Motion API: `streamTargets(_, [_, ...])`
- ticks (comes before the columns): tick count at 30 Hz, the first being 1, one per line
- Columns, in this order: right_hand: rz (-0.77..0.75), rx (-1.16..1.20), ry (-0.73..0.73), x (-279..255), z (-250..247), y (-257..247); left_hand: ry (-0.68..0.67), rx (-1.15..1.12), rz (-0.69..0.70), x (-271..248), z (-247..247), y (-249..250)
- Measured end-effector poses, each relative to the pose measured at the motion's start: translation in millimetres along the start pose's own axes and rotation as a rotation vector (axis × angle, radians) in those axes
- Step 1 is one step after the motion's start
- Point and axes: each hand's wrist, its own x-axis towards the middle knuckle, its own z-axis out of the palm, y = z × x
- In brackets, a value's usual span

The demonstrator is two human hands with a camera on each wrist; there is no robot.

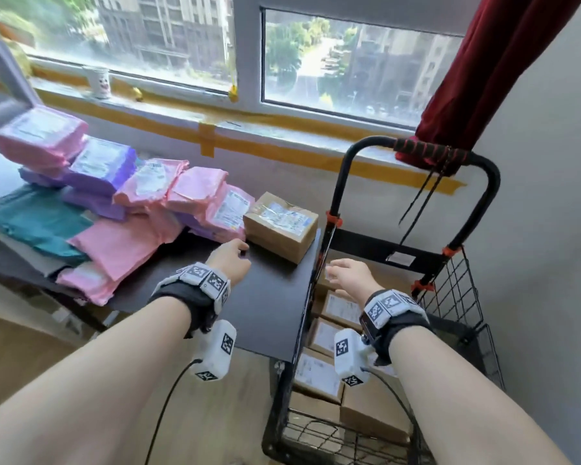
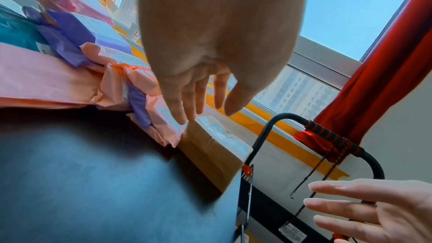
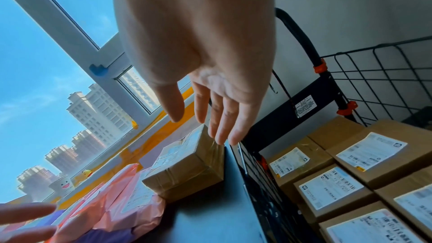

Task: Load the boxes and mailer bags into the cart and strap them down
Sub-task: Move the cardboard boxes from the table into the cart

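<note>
I have both hands, left hand and right hand, spread and empty near the taped cardboard box on the tabletop.

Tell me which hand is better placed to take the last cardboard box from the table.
Probably the right hand: it hovers open at the table edge between the cardboard box and the cart. The left hand, also open, is near the box's other side, farther from the cart.
</note>
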Motion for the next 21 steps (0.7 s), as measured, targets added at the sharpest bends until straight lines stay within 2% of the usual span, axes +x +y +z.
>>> streamTargets(6, [0.035,0.012,0.052,46,50,-29,-0.076,-0.033,0.059,79,-29,-21])
streamTargets(12, [0.077,-0.009,0.116,103,75,-39,-0.110,-0.091,0.121,151,-18,-18])
streamTargets(18, [0.103,0.011,0.146,145,89,-38,-0.154,-0.155,0.085,195,10,-20])
streamTargets(21, [0.137,0.067,0.136,153,93,-35,-0.165,-0.186,0.019,209,20,-23])
